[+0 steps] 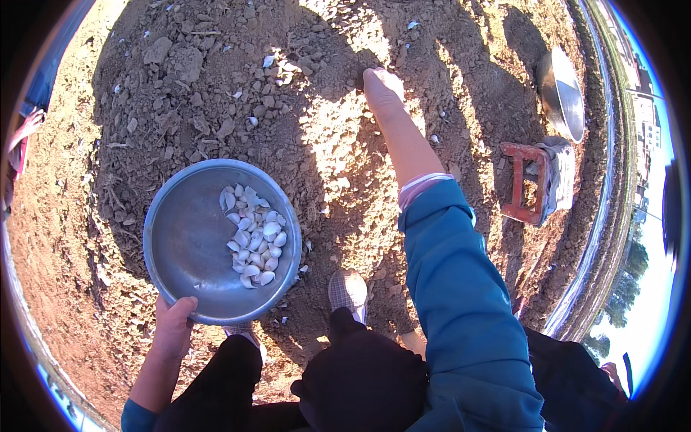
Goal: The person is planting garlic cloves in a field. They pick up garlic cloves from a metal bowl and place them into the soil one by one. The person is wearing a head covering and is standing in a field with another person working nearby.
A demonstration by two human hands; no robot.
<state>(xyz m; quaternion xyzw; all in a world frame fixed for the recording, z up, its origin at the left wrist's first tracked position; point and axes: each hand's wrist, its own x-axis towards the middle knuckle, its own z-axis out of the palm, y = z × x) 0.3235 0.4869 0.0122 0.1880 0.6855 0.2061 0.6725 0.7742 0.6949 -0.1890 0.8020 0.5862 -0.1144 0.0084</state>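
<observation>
My left hand (175, 321) grips the near rim of a round metal basin (186, 237), with the thumb over the edge. Peeled-apart garlic cloves (259, 243) lie heaped on the right side inside it. My right hand (384, 92) reaches out over the tilled soil, its back towards me. Its fingertips are hidden, so whether it holds a clove cannot be seen. Several garlic cloves are scattered on the ground, among them one clove (253, 121) beyond the basin and another clove (434, 139) right of my forearm.
At right stand a red-framed stool (521, 183) with grey cloth on it and a tilted shiny metal bowl (561, 94). My shoe (348, 291) rests on the soil between the basin and my right arm. Part of a person (24, 135) shows at the left rim. Clods (183, 62) cover the upper left.
</observation>
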